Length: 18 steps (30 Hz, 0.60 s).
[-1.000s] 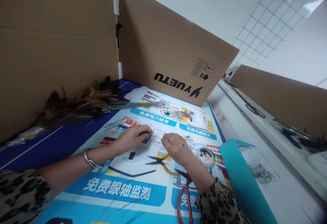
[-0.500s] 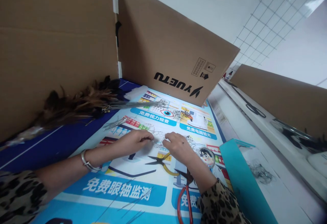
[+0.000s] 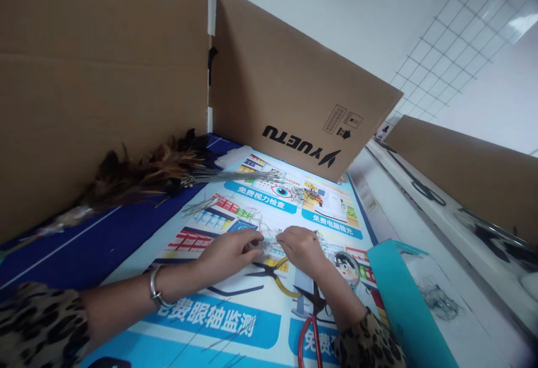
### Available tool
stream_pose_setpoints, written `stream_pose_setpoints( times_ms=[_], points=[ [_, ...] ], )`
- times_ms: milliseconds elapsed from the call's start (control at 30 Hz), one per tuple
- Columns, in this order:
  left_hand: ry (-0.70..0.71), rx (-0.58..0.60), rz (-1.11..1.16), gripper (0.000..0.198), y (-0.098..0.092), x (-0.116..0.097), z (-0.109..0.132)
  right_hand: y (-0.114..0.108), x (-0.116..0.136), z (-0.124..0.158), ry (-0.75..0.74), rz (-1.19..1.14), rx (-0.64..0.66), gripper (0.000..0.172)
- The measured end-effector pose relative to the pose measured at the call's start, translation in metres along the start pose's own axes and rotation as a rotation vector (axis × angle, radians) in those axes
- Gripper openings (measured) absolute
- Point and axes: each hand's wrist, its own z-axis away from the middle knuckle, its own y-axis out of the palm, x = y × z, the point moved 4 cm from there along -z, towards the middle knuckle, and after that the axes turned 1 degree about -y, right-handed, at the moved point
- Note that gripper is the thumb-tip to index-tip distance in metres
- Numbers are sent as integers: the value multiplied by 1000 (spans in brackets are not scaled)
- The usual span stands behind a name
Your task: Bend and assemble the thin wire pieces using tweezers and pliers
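Observation:
My left hand [image 3: 235,250] is closed, thumb and fingers curled together around thin wire that is barely visible at the tips. Facing it across a small gap, my right hand [image 3: 300,247] has its fingers pressed together on the same fine wire. Tangled wire pieces [image 3: 261,223] lie just beyond the fingertips. Below the hands rest yellow-handled pliers [image 3: 281,285], jaws spread toward the left. Red-handled cutters [image 3: 310,326] lie under my right forearm, partly hidden by it. A round disc [image 3: 347,270] with a cartoon face lies right of that wrist.
Brown feathers [image 3: 147,169] and a bundle of wire stems [image 3: 235,176] lie at the back left. Cut wires [image 3: 210,337] are scattered in front. Cardboard panels [image 3: 294,88] wall the back and left. A teal box [image 3: 406,301] stands at right.
The view has shifted, so everything sits a little further right and lower. My hands stay close together; the left fingers look slightly more spread at the tips.

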Motion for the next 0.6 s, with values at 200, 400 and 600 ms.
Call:
stream_pose_setpoints(
  times_ms=[200, 400, 600],
  points=[
    [-14, -2, 74, 15, -3, -7, 10, -12, 15, 6, 47, -280, -124, 15],
    [19, 36, 142, 19, -7, -9, 23, -21, 25, 16, 62, -438, -203, 18],
    [-4, -2, 252, 20, -10, -5, 20, -20, 20, 14, 218, -566, -253, 13]
  ],
)
